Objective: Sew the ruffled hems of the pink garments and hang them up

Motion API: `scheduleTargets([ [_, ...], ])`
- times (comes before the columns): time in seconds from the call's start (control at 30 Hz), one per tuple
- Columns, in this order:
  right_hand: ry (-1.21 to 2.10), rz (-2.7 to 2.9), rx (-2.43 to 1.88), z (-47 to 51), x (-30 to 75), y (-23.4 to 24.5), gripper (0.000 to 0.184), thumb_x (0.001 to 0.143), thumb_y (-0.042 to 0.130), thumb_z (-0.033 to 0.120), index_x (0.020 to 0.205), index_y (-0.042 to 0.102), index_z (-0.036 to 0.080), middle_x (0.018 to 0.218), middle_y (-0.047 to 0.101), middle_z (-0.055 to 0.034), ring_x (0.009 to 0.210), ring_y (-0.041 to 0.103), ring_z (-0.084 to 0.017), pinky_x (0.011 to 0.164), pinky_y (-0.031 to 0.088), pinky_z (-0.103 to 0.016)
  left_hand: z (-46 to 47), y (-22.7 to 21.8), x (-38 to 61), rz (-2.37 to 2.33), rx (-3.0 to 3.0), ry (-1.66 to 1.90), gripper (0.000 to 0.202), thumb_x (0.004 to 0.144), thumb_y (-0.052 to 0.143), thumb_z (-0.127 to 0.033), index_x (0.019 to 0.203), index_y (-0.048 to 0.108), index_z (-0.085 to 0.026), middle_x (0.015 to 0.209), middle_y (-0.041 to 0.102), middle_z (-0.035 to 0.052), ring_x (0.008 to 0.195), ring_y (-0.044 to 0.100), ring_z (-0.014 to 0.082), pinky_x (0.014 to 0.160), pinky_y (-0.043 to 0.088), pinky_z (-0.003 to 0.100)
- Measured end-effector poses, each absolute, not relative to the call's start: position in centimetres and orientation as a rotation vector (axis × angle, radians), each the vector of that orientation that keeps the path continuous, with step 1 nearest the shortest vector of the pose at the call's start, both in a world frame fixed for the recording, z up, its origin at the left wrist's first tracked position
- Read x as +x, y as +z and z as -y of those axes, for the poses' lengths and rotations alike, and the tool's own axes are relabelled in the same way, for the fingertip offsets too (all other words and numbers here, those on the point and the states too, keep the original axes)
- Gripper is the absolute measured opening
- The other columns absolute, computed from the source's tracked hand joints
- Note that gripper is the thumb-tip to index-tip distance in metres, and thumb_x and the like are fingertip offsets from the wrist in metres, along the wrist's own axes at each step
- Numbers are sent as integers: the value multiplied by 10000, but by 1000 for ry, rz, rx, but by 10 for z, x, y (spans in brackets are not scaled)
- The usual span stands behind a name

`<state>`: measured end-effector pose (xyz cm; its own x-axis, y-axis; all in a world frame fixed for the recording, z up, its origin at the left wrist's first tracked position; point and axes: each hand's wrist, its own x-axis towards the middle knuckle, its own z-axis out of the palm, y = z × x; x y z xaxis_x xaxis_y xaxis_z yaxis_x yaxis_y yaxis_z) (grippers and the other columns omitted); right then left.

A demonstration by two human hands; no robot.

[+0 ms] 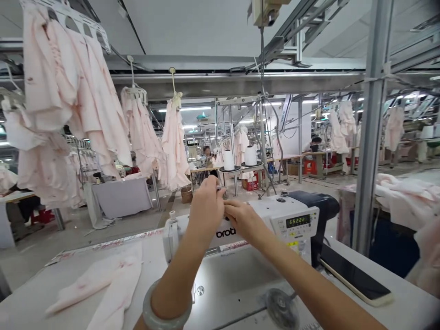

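Note:
Both my hands are raised in front of the white sewing machine (261, 208), above its arm. My left hand (207, 201) is closed in a pinch, and a small shiny bit shows at its fingertips, too small to name. A grey bangle (167, 316) circles that wrist. Just lower and to the right, my right hand (245, 222) has its fingertips pressed together close to the left fingers. Whatever it holds, if anything, is hidden. On the sewing table to the left lies a pale pink fabric piece (106, 279).
A phone (355, 277) lies at the right of the table. Two white thread cones (228, 160) stand on a holder behind the machine. Pink garments (92, 87) hang from overhead rails at left. A metal post (373, 123) rises at right. Other people sit in the background.

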<state>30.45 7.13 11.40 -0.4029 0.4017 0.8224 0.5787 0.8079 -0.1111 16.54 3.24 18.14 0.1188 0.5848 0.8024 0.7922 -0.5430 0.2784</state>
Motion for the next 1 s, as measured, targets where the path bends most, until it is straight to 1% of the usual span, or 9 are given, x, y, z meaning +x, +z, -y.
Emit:
scheduleTargets([
  [0.17, -233, 2083, -819, -67, 306, 117, 314, 898, 475, 55, 1020, 722, 205, 1182, 671, -102, 1022, 664, -235, 842, 533, -326, -18, 177, 156, 1295, -2175, -1392, 106, 911, 506, -92, 960, 534, -181, 930, 595, 34, 779, 566, 165, 665, 383, 254],
  [0.37, -268, 2133, -934, -54, 307, 124, 227, 933, 517, 164, 1026, 721, 199, 1015, 722, -86, 961, 670, -253, 828, 527, -355, -16, 171, 140, 1288, -2198, -1399, 112, 900, 517, -77, 872, 546, -181, 879, 594, 20, 791, 583, 160, 699, 402, 252],
  [0.47, -272, 2178, -1048, -50, 308, 128, 203, 930, 574, 243, 1076, 713, 214, 1085, 714, -79, 1014, 659, -274, 849, 522, -373, -17, 169, 133, 1316, -2206, -1401, 114, 901, 509, -80, 853, 538, -180, 846, 598, 16, 785, 585, 163, 709, 404, 258],
  [0.6, -197, 2245, -1024, -51, 319, 127, 264, 925, 605, 310, 1173, 670, 246, 1186, 681, -61, 1102, 629, -274, 867, 520, -368, -14, 167, 126, 1351, -2240, -1371, 131, 904, 485, -86, 827, 526, -184, 807, 593, 2, 751, 579, 161, 702, 401, 267],
  [0.7, -222, 2138, -867, -49, 331, 120, 228, 947, 561, 276, 1147, 661, 232, 1162, 684, -70, 1101, 622, -246, 899, 500, -354, -6, 158, 119, 1386, -2269, -1353, 134, 912, 465, -102, 828, 520, -189, 801, 595, -1, 740, 580, 167, 693, 397, 278],
  [0.83, -299, 2062, -858, -39, 334, 119, 211, 960, 531, 209, 1154, 607, 176, 1043, 678, -95, 955, 625, -219, 799, 482, -321, 6, 135, 103, 1430, -2313, -1229, 143, 952, 410, -185, 890, 537, -208, 859, 626, 10, 768, 603, 190, 679, 400, 296],
  [0.9, -322, 2210, -922, -37, 326, 126, 157, 941, 562, 174, 1080, 632, 163, 1004, 667, -93, 930, 608, -219, 748, 454, -300, 11, 125, 94, 1423, -2308, -1147, 167, 968, 379, -235, 951, 545, -225, 923, 643, 17, 807, 622, 201, 675, 408, 300],
  [0.97, -322, 2334, -946, -41, 314, 135, 75, 917, 597, 154, 902, 668, 171, 906, 665, -58, 842, 605, -186, 694, 421, -265, 12, 121, 86, 1431, -2254, -1076, 176, 965, 373, -253, 976, 547, -234, 959, 651, 24, 830, 633, 212, 657, 407, 301],
  [1.0, -315, 2365, -949, -45, 308, 140, 90, 902, 620, 157, 828, 669, 178, 863, 664, -36, 798, 602, -164, 673, 406, -249, 12, 122, 84, 1455, -2203, -1039, 174, 961, 375, -250, 974, 548, -235, 961, 653, 27, 827, 635, 216, 642, 400, 301],
])
